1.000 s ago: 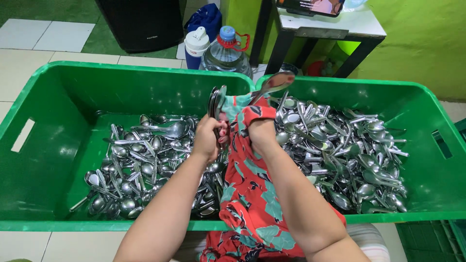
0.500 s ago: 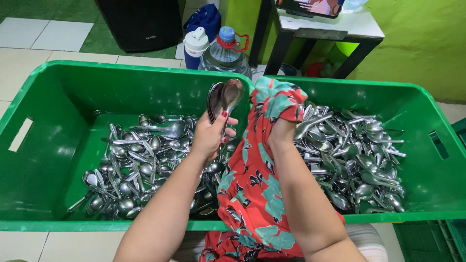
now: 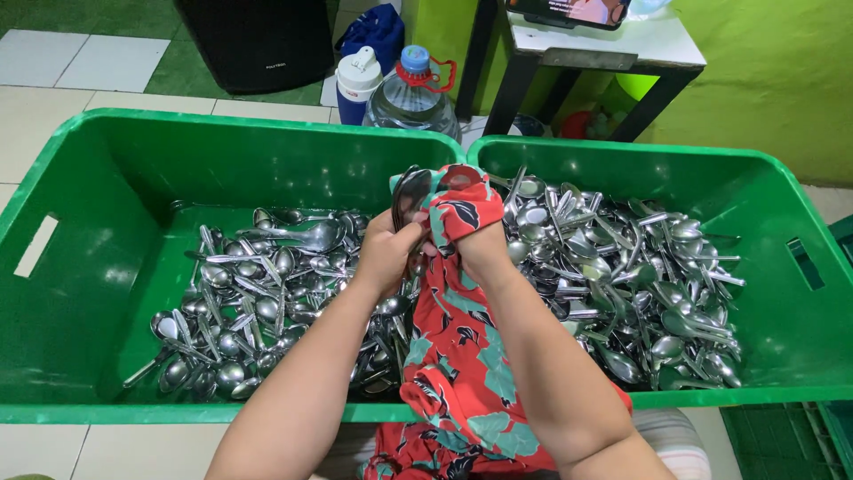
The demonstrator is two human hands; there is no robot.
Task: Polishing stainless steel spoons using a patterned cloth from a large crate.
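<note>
My left hand [image 3: 384,254] grips a small stack of metal spoons [image 3: 407,197] upright above the divide between two green crates. My right hand [image 3: 484,247] is wrapped in a red floral cloth [image 3: 458,329] and presses the cloth against the top of those spoons. The cloth hangs down from my right hand to my lap. The left green crate [image 3: 98,178] holds a loose heap of spoons [image 3: 258,293]. A denser pile of spoons [image 3: 631,276] fills the right green crate [image 3: 782,204].
Beyond the crates stand a large clear water bottle [image 3: 413,98] with a blue cap, a white and blue jug [image 3: 358,84] and a black speaker box [image 3: 258,40]. A small black-legged table [image 3: 604,53] stands before a green wall. The floor is tiled.
The cloth-covered right hand dropped from its raised position and moved left onto the spoons in my left hand. The spoon stack sank slightly lower.
</note>
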